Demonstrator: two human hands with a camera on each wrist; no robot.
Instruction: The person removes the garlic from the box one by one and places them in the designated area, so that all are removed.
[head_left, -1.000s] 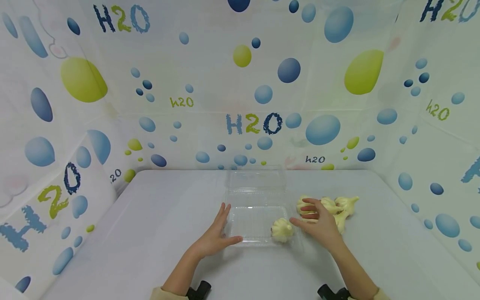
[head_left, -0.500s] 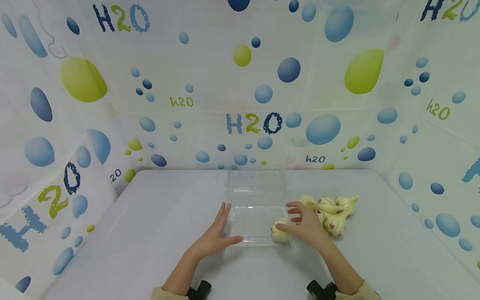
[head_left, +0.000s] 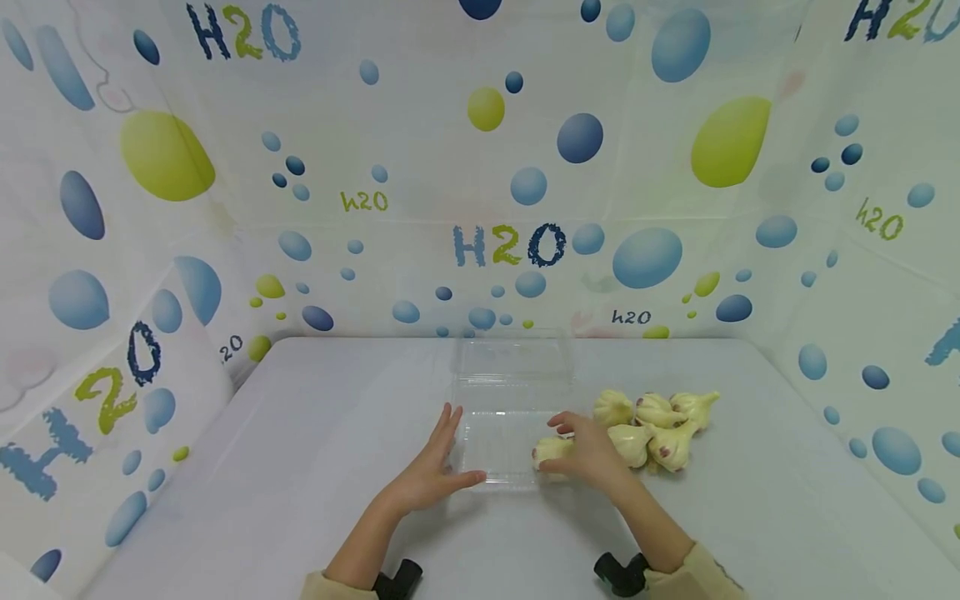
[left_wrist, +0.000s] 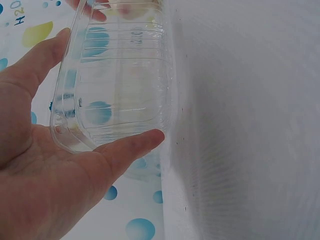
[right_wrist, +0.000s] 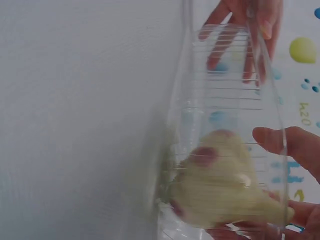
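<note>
A clear plastic clamshell box (head_left: 495, 481) lies with its lid (head_left: 513, 358) folded back, away from the person. My left hand (head_left: 423, 479) rests against the box's left end, fingers spread and straight; in the left wrist view its thumb (left_wrist: 135, 145) touches the front corner. Inside the tray's right end is a pale garlic bulb (head_left: 550, 452), its stem towards my right hand (head_left: 592, 458). The right thumb and fingers are curled about this bulb. In the right wrist view the garlic bulb (right_wrist: 215, 185) shows blurred through the plastic wall.
Several more garlic bulbs (head_left: 670, 447) lie in a group right of the box, close to the right hand. The white table (head_left: 337, 400) ends at a wall covering (head_left: 360, 275) printed with blue and green drops. Each wrist carries a black camera mount (head_left: 622, 575).
My right hand has moved left from beside the garlic pile onto the bulb in the tray. That bulb has shifted slightly left and turned. The left hand has stayed still.
</note>
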